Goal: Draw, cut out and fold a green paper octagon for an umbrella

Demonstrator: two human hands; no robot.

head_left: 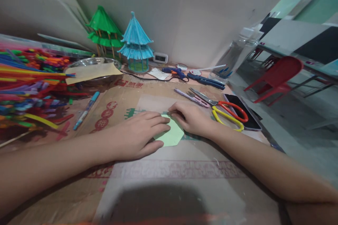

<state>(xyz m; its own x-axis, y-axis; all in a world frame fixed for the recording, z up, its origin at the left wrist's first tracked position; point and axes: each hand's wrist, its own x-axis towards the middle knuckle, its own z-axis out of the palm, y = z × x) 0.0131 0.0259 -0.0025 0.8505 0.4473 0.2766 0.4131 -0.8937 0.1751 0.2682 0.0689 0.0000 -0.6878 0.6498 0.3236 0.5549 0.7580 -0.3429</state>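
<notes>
A pale green piece of paper [173, 134] with angled corners lies on the work surface, partly covered by both hands. My left hand [137, 132] rests flat on its left side, fingers stretched out and thumb apart. At the paper's upper right edge, my right hand [191, 117] is closed, its fingers bent and pressed together against the edge. Right of that hand lie scissors [227, 110] with red and yellow handles and a purple pen [190, 97]. A translucent sheet [169, 190] is spread beneath the paper, over printed cardboard [79, 168].
Colourful pipe cleaners [29, 91] crowd the left, beside a blue marker [86, 110] and a metal bowl [92, 62]. Green [102, 23] and blue [135, 37] model pavilions stand behind. A glue gun [174, 72], clear bottle [235, 54] and phone [243, 112] lie or stand farther right.
</notes>
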